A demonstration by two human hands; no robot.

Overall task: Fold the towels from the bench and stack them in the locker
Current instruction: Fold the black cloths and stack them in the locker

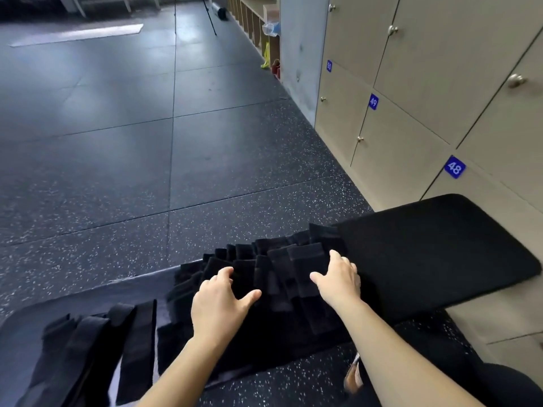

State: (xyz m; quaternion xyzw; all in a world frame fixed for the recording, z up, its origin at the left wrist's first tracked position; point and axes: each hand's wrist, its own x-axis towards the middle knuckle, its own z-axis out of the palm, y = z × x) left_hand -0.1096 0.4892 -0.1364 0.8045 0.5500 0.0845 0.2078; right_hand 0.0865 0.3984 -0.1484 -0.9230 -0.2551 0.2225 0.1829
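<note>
A pile of several black towels [276,259] lies fanned out on a dark bench [141,289] in front of me. My left hand [219,304] rests on the near left part of the pile, fingers spread and relaxed. My right hand [338,277] lies on the right side of the pile with its fingers bent over a towel edge; whether it grips the towel I cannot tell. More black towels or strips [88,348] lie at the lower left. Beige lockers [411,118] with closed doors numbered 48, 49 and 50 line the right wall.
A black padded bench surface [440,254] extends to the right of the pile, close to the lockers. Dark speckled rubber floor [147,142] stretches ahead. Open cubby shelves [252,22] and a tripod leg [210,16] stand far back.
</note>
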